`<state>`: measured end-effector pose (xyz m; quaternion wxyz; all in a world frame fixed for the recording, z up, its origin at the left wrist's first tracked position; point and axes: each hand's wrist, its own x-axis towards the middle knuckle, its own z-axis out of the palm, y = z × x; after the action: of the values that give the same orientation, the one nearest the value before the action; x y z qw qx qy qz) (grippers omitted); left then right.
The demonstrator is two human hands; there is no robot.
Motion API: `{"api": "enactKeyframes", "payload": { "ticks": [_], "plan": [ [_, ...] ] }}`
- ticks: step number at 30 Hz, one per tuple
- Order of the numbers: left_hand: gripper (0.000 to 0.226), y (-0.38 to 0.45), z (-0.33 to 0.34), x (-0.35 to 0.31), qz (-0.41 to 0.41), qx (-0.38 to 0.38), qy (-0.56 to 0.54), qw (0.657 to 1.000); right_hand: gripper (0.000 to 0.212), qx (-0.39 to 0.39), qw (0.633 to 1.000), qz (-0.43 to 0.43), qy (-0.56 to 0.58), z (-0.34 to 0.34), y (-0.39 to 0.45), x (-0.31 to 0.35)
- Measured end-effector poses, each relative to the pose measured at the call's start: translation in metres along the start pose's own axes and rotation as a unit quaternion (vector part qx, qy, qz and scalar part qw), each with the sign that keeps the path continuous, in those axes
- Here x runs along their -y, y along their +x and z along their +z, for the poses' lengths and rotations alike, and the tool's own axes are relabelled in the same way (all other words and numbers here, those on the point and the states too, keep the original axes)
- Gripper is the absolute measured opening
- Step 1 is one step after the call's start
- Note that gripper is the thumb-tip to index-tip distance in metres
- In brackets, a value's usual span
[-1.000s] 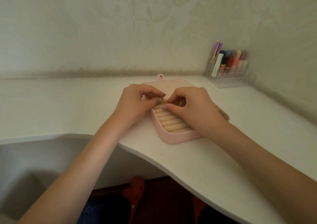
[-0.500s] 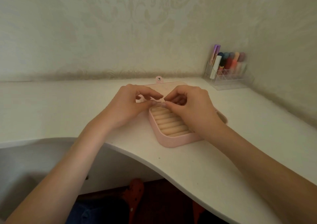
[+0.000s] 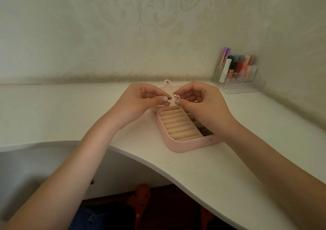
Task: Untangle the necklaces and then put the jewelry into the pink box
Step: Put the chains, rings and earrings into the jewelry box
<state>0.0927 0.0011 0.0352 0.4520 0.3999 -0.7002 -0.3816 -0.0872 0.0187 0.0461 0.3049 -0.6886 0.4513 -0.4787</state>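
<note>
1. Head view: open pink jewelry box (image 3: 187,144) on a white desk (image 3: 229,168), lid laid back toward the wall, a snap tab (image 3: 167,83) at the lid's far edge.
2. Inside the box, cream ring rolls (image 3: 178,124) in rows on the near-left side; small compartments on the right side, partly hidden behind the right forearm.
3. In the nearest compartment, a dark tangle of jewelry (image 3: 204,130); in the one behind it, a glimpse of something reddish, too small to name.
4. Left hand (image 3: 141,99) raised above the far end of the box, fingers curled, thumb and forefinger pressed together at the tips; whether anything sits between them cannot be told.
5. Right hand (image 3: 201,102) raised opposite, fingers curled, thumb and forefinger pinching a small sparkling piece of jewelry (image 3: 176,96), pale pink and glinting; its exact kind too small to tell.
6. Fingertips of both hands nearly meeting above the box's far left corner, the small piece just between them.
7. At the far right corner of the desk, a clear acrylic organizer (image 3: 236,81) against the wall, holding upright cosmetic tubes with coloured caps (image 3: 241,62).
8. Patterned cream wallpaper (image 3: 141,27) behind the desk.
9. Below the desk edge, dark floor and an orange-red slipper (image 3: 141,194).
</note>
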Motion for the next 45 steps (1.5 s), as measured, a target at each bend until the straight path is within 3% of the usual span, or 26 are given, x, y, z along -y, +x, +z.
{"api": "enactKeyframes", "payload": {
  "ticks": [8,13,20,29,37,45],
  "plan": [
    [0.012,-0.002,0.001,-0.001,-0.019,-0.035,-0.067,0.997,0.006,0.014,0.997,0.030,0.067,0.002,-0.004,0.005],
    [0.009,-0.002,-0.001,0.002,-0.016,-0.040,-0.026,0.999,0.009,-0.009,0.982,0.114,0.148,0.002,-0.001,0.007],
    [0.006,0.001,0.003,0.005,-0.006,-0.071,-0.005,0.997,0.018,0.042,0.954,0.158,0.251,0.001,-0.001,0.004],
    [0.009,0.003,0.007,0.000,-0.007,-0.081,-0.024,0.996,0.019,0.016,0.995,0.093,0.033,0.001,-0.001,-0.002],
    [0.010,0.003,0.009,-0.004,-0.032,-0.051,-0.053,0.997,0.018,-0.013,0.994,0.015,-0.107,0.001,0.000,-0.006],
    [0.009,0.004,0.007,-0.006,-0.035,-0.038,-0.034,0.998,0.025,0.011,0.996,-0.001,-0.092,-0.002,0.002,-0.005]
  ]
}}
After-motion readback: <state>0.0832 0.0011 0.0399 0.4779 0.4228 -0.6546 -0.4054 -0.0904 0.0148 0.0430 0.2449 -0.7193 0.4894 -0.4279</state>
